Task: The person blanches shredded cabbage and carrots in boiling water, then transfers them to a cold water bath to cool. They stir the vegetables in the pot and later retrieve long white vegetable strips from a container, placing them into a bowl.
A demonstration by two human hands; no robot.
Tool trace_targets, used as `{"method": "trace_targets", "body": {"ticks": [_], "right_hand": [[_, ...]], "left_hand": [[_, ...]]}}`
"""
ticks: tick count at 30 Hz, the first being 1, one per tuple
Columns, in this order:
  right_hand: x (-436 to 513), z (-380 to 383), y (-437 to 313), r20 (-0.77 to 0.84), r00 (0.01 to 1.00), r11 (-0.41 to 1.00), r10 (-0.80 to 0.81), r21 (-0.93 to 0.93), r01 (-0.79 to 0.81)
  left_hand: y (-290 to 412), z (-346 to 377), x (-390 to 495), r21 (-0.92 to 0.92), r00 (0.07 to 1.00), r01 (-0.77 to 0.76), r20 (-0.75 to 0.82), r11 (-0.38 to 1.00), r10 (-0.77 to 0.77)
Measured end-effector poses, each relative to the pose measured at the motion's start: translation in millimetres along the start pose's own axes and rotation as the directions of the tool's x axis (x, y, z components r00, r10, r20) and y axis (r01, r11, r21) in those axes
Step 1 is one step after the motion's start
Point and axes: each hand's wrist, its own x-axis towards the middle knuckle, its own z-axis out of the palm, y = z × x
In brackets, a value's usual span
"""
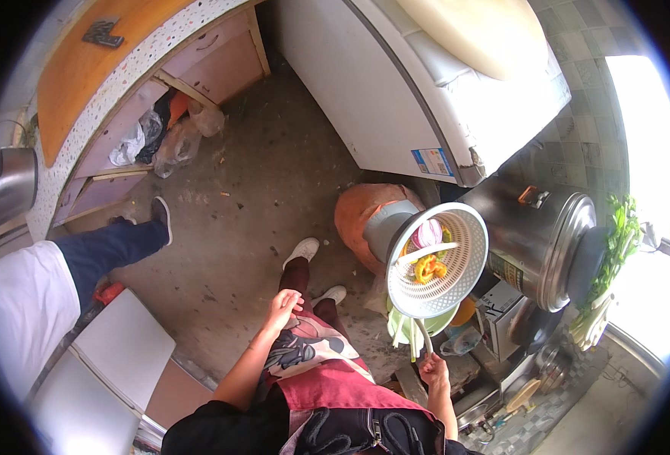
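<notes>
My left hand (285, 307) hangs in front of the patterned apron, fingers loosely curled, with nothing seen in it. Low on the right, my right hand (433, 368) grips a pale green stalk (424, 335), which reaches up to the rim of a plastic colander (474, 278). In the colander are a cut purple onion (428, 233), an orange-yellow pepper (429, 268) and a pale curved stalk. Several light green stems (414, 340) show beneath it, over a light green basin (393, 325). What the colander rests on is partly hidden.
A large lidded steel pot (531, 239) and leafy celery (611, 261) are at the right. A white refrigerator (363, 85) stands ahead, an orange sack (355, 216) near it. Plastic bags (178, 148) lie by the open cabinet. Another person (27, 307) is at the left beside a white-topped cabinet (124, 341).
</notes>
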Motion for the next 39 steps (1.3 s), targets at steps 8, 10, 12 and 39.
{"method": "trace_targets", "body": {"ticks": [8, 10, 12, 39], "right_hand": [[-43.0, 16.0, 93.0, -0.098, 0.989, 0.882, 0.111, -0.449, -0.143], [-86.6, 53.8, 122.9, 0.01, 0.979, 0.846, 0.206, -0.505, -0.173], [-147.0, 90.5, 150.4, 0.075, 0.97, 0.836, 0.233, -0.525, -0.16], [-92.8, -170.5, 238.7, 0.607, 0.695, 0.922, -0.385, 0.287, 0.259]], "left_hand": [[24.0, 65.6, -20.0, 0.648, 0.788, -0.614, 0.539, 0.45, 0.299], [31.5, 101.2, -32.1, 0.54, 0.599, -0.791, 0.78, 0.286, 0.183], [17.2, 127.4, -35.7, 0.268, 0.272, -0.962, 0.92, 0.052, 0.281], [-168.2, 309.5, -147.2, 0.791, 0.521, 0.019, 0.514, 0.612, -0.681]]}}
